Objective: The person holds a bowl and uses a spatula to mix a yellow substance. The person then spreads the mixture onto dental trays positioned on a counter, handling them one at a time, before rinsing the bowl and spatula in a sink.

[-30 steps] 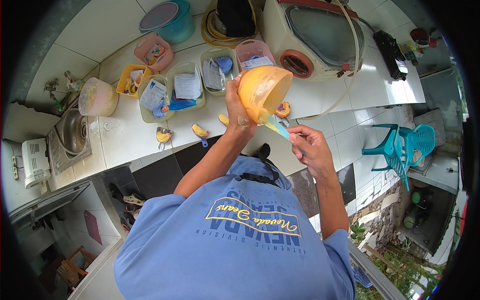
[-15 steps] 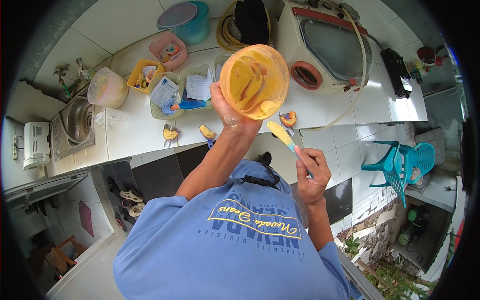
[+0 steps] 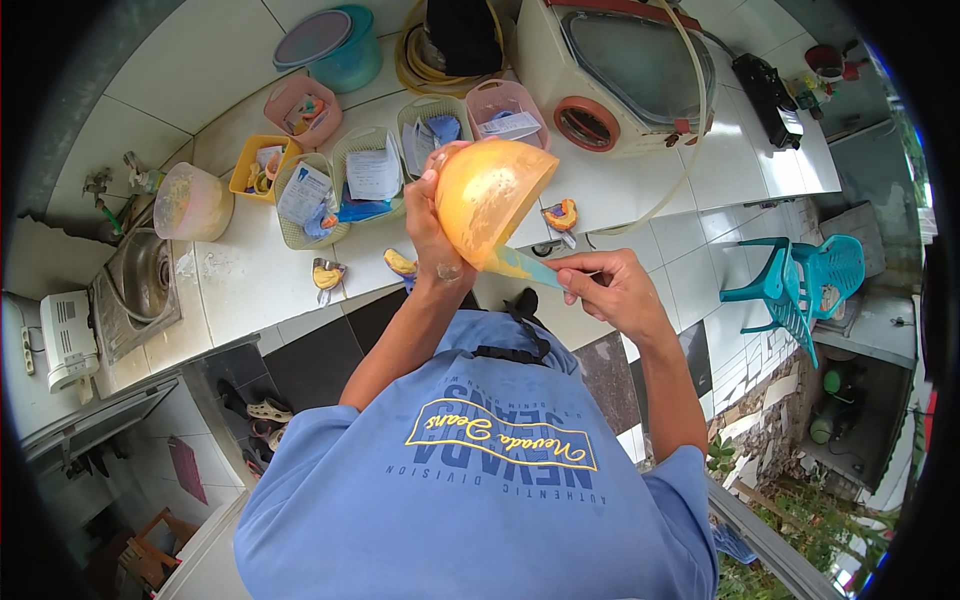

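Note:
My left hand (image 3: 430, 230) is closed around an orange mixing bowl (image 3: 490, 190), tipped on its side with the mouth facing right. Pinched in my right hand (image 3: 612, 290) is a teal spatula (image 3: 540, 272), its paste-smeared blade against the bowl's lower rim. Most of the bowl's inside is turned out of sight. Along the counter's front edge lie dental impression trays filled with yellow material: one tray (image 3: 327, 275) at left, another tray (image 3: 400, 264) beside my left forearm, and a third tray (image 3: 560, 215) right of the bowl.
Behind the bowl, small baskets hold papers and trays, among them a green basket (image 3: 345, 160) and a pink basket (image 3: 500, 95). A whitish cabinet machine (image 3: 625, 135) with a hose stands at back right. The sink (image 3: 150, 285) is at left, teal chairs (image 3: 770, 275) at right.
The bowl has been tipped from facing me to lying on its side. My right hand has brought the spatula up to its rim. The view has shifted slightly.

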`<state>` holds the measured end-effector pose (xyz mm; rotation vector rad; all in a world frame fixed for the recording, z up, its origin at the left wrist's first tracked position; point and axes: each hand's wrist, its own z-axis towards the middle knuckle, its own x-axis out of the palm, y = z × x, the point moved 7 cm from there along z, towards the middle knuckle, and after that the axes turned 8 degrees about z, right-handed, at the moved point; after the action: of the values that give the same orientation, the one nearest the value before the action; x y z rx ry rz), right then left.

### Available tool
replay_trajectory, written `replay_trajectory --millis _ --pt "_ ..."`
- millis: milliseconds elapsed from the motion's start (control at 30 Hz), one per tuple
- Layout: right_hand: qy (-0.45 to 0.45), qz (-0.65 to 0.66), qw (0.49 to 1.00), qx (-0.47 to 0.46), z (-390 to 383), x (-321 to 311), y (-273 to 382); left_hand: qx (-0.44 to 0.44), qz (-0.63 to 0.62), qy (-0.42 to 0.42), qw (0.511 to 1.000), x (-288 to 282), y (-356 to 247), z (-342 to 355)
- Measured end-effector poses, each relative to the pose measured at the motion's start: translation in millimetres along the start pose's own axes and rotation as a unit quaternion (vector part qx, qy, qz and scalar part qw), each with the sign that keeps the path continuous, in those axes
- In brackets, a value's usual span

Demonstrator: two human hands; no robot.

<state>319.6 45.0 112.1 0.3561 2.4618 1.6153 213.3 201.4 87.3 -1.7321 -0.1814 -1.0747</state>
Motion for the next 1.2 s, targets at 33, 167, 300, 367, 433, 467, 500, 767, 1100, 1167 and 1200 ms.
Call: replay_trajectory --millis 33,167,300,367,433,467,500,767,1100,1167,1200 --pt "0.022 0.105 0.993 0.056 0 6 -20 -0.007 -0.005 0.002 1.0 -6 2 -1" --pt "-0.061 0.253 0.963 0.063 -12 -6 -80 -0.049 0.022 -0.071 0.996 -56 -1 -13" --pt "-0.263 0.16 0.951 0.012 -17 -52 -108 -0.05 0.021 -0.145 0.988 -118 -22 -26" --pt "-0.316 0.097 0.944 0.018 -11 -69 -126 -0.06 0.019 -0.164 0.984 -146 -26 -30" --pt "-0.366 0.032 0.93 0.02 -3 -85 -143 -0.063 0.036 -0.204 0.976 -163 -31 -31" --pt "-0.393 -0.057 0.917 0.035 1 -90 -147 -0.061 0.041 -0.225 0.971 -168 -32 -31" --pt "-0.417 -0.145 0.896 0.05 4 -94 -148 -0.063 0.041 -0.226 0.971 -171 -32 -30" --pt "-0.426 -0.323 0.843 -0.055 26 -74 -135 -0.059 0.017 -0.219 0.974 -181 -33 -24" --pt "-0.391 -0.416 0.815 -0.094 35 -60 -124 -0.106 0.017 -0.233 0.967 -174 -34 -33" --pt "-0.387 -0.425 0.814 -0.082 38 -59 -121 -0.115 -0.005 -0.211 0.971 -170 -35 -32" --pt "-0.383 -0.433 0.813 -0.069 40 -58 -120 -0.115 -0.005 -0.212 0.97 -170 -36 -32"
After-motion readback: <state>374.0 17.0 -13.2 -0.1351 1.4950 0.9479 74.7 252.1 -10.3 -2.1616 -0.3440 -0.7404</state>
